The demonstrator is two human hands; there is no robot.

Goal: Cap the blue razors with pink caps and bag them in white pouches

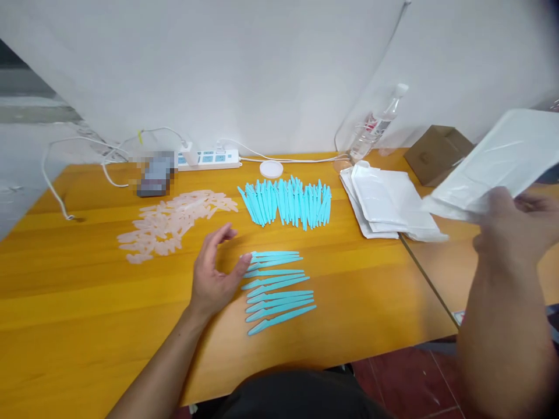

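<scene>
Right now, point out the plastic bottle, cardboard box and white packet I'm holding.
plastic bottle (376, 124): head view, on the label
cardboard box (428, 155): head view, on a side
white packet (495, 160): head view, on its flat face

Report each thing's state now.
left hand: open
right hand: gripping white bag
white bag: held up
stacked bags: flat
front turquoise pieces: lined up
back turquoise pieces: bunched
pink pieces: scattered
bottle: capped
power strip: plugs inserted
white disc: flat
cardboard box: closure unclear
dark device: pixelated

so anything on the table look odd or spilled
Nothing looks spilled or damaged. The pale pink pieces at left lie scattered, unlike the lined-up turquoise pieces, and the bottle by the wall looks tilted, though the wide lens may cause that.
</scene>
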